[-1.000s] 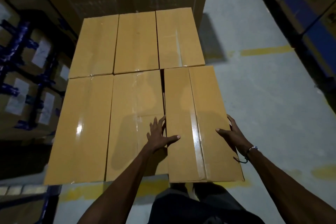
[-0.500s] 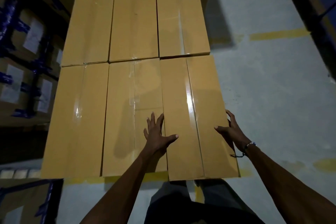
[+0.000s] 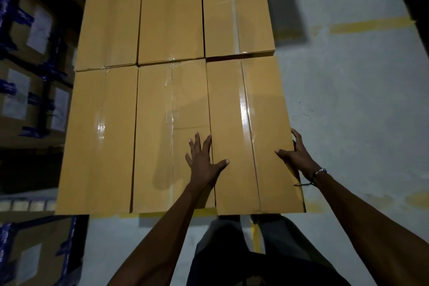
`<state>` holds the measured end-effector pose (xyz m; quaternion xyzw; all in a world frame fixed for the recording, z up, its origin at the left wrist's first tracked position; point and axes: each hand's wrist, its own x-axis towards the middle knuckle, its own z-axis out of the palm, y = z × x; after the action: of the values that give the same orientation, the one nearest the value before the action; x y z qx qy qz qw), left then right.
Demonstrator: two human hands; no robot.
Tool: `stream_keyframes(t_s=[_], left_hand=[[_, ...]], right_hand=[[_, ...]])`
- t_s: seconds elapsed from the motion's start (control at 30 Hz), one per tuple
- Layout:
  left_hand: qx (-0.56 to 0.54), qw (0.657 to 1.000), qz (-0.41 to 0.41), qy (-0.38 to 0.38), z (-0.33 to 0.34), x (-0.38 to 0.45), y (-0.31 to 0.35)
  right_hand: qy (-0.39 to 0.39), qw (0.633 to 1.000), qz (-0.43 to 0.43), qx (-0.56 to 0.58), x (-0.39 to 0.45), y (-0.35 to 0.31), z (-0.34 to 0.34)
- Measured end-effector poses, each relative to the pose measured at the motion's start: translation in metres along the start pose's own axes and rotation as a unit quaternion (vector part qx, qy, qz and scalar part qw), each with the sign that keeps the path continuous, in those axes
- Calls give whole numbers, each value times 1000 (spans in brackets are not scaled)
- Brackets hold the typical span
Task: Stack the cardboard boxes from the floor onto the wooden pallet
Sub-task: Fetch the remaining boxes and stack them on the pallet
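We lay our left hand [image 3: 204, 161] flat, fingers spread, across the seam at six o'clock, while our right hand [image 3: 296, 158] curls over the near-right box [image 3: 250, 137] edge at four o'clock, seemingly squaring it into the layer.

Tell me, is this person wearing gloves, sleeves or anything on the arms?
No gloves and no sleeves in view: both forearms are bare. The left hand has nothing on it. The right hand has a thin dark cord bracelet with small pale beads at the wrist, a loose end trailing.
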<state>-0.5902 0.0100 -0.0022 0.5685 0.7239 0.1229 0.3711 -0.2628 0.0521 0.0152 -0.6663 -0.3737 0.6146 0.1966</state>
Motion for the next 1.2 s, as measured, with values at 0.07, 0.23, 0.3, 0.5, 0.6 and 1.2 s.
stream_keyframes(t_s=[0.07, 0.23, 0.3, 0.5, 0.6, 1.2], left_hand=[[0, 1000, 7, 6, 1, -1, -1], [18, 999, 30, -3, -3, -5, 1], [46, 998, 38, -14, -6, -9, 4], [102, 989, 79, -71, -9, -38, -4], [122, 982, 107, -97, -7, -62, -17], [150, 961, 195, -123, -7, -104, -60]], right_hand=[[11, 1000, -11, -23, -2, 2, 0], [45, 992, -64, -98, -19, -2, 11], [65, 989, -72, -112, -30, -3, 18], [93, 986, -55, -129, -76, 17, 28], [105, 984, -23, -140, -99, 37, 30], [157, 983, -12, -97, -150, 79, 48]])
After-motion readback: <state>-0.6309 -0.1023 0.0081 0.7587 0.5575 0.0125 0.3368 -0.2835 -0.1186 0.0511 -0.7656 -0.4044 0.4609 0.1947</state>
